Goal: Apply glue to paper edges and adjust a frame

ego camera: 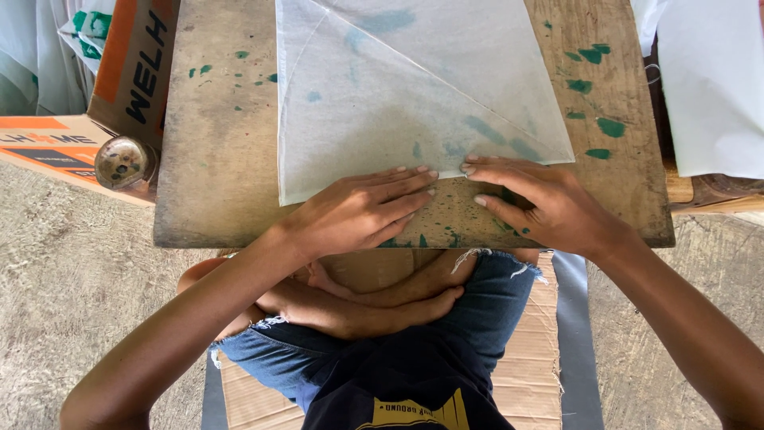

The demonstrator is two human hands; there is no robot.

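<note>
A thin translucent white paper sheet (398,87), folded with a diagonal crease, lies on a low worn wooden board (215,159) spotted with green paint. My left hand (358,211) rests flat on the sheet's near edge, fingers stretched toward the right. My right hand (541,203) presses its fingertips on the same near edge, close to the sheet's right corner. The fingertips of both hands nearly meet at the middle. Neither hand grips anything.
A cardboard box (119,72) with a round tape roll (123,163) stands at the left. White sheets (708,80) lie at the right. I sit cross-legged on flattened cardboard (533,366) over a concrete floor (64,271).
</note>
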